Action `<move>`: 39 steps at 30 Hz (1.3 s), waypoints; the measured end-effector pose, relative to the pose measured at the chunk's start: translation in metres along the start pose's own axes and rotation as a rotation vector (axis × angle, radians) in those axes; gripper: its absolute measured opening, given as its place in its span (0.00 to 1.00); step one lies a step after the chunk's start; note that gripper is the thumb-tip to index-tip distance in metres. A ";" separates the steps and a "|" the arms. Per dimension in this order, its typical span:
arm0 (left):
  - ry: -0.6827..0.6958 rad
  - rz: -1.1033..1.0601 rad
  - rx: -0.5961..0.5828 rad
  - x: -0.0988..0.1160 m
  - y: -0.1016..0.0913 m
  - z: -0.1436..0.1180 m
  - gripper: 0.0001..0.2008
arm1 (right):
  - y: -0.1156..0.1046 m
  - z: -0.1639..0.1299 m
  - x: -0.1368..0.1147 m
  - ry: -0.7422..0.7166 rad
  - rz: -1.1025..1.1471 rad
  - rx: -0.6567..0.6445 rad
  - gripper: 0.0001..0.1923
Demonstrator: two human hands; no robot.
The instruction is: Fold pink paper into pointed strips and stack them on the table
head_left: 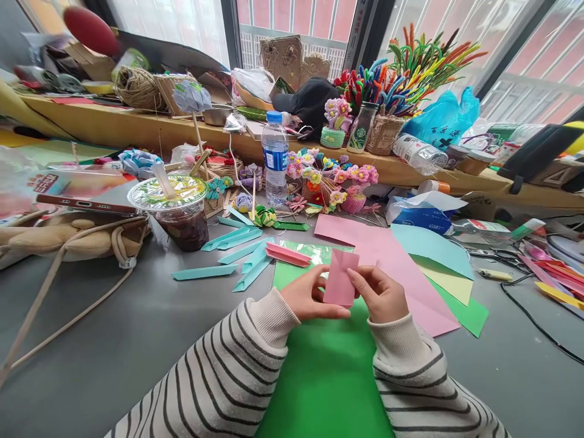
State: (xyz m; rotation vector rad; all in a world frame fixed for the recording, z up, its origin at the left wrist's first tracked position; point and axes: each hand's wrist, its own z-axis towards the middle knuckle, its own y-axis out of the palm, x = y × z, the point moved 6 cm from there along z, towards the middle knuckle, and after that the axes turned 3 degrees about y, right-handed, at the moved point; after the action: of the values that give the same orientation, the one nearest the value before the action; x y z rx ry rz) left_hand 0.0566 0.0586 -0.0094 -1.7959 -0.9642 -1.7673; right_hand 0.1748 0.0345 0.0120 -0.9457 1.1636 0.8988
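Note:
A small folded piece of pink paper (340, 283) is held upright between my two hands, above a green sheet (326, 371). My left hand (310, 292) grips its left and lower edges, with the thumb along the bottom. At the paper's right edge my right hand (382, 292) pinches it between thumb and fingers. Just behind my left hand lie folded pink strips (288, 253). Several folded light-blue strips (204, 272) are scattered to the left of them. A large pink sheet (410, 286) spreads out behind and to the right of my right hand.
A lidded plastic cup (182, 222) with a dark drink stands at left, near a bag with a cord (91, 240). A water bottle (275, 161) and crocheted flowers (314, 170) stand at the back. Scissors (506, 258) and a black cable (541, 325) lie at right.

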 end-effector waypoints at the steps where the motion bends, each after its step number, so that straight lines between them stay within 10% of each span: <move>1: 0.020 -0.008 0.049 0.003 -0.003 0.000 0.31 | 0.003 0.000 0.001 0.005 -0.001 -0.040 0.11; 8: -0.056 -0.062 0.352 -0.002 -0.021 0.002 0.15 | 0.007 -0.001 0.005 -0.072 -0.204 -0.081 0.13; 30: -0.091 -0.201 0.320 -0.004 -0.019 -0.001 0.14 | 0.014 -0.034 -0.048 -1.008 -0.643 -0.057 0.11; 39: -0.044 -0.166 0.319 0.000 -0.019 0.000 0.13 | 0.012 -0.032 -0.047 -0.930 -0.593 -0.066 0.10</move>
State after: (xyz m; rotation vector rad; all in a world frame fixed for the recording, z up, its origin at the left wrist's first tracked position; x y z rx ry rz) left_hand 0.0422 0.0709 -0.0126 -1.5956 -1.3627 -1.5646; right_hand 0.1455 0.0048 0.0519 -0.7169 0.0457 0.7410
